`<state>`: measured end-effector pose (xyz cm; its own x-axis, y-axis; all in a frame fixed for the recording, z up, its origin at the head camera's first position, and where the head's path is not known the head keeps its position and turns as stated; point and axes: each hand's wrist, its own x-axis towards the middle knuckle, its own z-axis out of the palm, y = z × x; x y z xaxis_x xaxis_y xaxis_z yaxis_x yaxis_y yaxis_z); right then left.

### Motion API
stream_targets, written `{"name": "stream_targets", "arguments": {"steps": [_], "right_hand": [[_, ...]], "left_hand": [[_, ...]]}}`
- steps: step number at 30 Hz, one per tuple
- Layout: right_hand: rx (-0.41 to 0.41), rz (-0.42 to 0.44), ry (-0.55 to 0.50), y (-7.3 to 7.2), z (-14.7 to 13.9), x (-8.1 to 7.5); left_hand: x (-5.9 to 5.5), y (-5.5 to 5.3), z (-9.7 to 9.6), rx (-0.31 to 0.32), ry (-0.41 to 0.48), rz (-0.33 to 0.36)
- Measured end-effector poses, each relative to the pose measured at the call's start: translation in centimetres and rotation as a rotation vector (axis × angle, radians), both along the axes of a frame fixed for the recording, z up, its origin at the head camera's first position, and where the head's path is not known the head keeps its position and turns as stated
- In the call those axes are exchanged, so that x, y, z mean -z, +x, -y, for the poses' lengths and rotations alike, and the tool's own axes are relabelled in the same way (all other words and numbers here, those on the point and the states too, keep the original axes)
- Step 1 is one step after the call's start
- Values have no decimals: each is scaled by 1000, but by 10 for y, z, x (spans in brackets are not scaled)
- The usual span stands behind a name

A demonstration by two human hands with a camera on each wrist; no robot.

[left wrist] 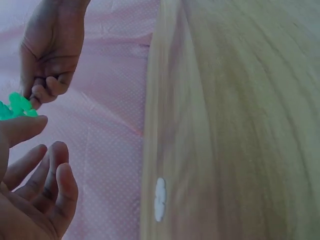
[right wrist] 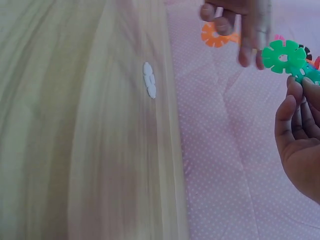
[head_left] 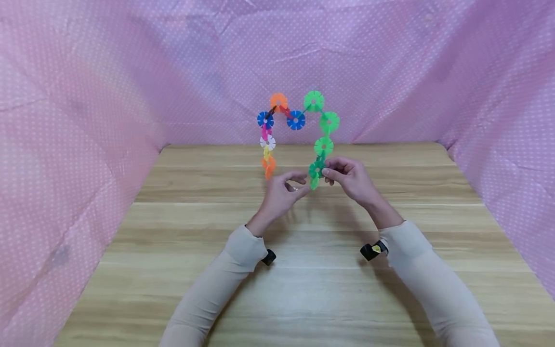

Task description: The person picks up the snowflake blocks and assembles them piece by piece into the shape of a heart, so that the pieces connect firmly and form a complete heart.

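Note:
A chain of slotted plastic discs [head_left: 296, 120] is held up above the table, bent like the top of a heart. Its left side runs through orange, blue, pink, white and yellow discs, while the right side is green. My right hand [head_left: 351, 180] pinches a dark green disc [head_left: 315, 169] low on the green side. Below that disc hangs a lighter green disc [right wrist: 284, 57]. My left hand [head_left: 282, 195] is beside this lower end, its thumb tip close to it and its other fingers loosely bent. The chain's orange end [head_left: 269, 166] hangs just behind my left hand.
A loose white disc [left wrist: 160, 200] lies flat on the wooden table [head_left: 286, 289] near its far edge, below the hands. Pink dotted cloth [head_left: 277, 48] hangs behind and at both sides. Black wrist cameras [head_left: 372, 250] sit at both cuffs.

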<state>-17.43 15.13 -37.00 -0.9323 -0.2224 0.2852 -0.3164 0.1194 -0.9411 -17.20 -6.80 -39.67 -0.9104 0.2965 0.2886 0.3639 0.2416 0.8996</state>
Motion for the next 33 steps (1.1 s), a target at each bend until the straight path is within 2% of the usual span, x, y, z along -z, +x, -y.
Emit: {"name": "stream_targets", "arguments": {"steps": [7, 11, 14, 21, 25, 33], "right_hand": [[-27, 13, -26, -3, -1, -5], [-35, 7, -40, -5, -3, -6], [-51, 5, -57, -7, -3, -6], [-85, 0, -107, -8, 2, -8], [-88, 6, -102, -8, 3, -10], [-104, 11, -93, -9, 1, -10]], "left_hand": [[15, -7, 2, -43, -256, 34], [21, -14, -1, -66, -364, 39], [22, -19, -4, -83, -449, 44], [21, -24, -8, -131, -746, 64], [23, -27, -6, -132, -814, 48], [24, -28, -6, -134, -864, 32]]}}
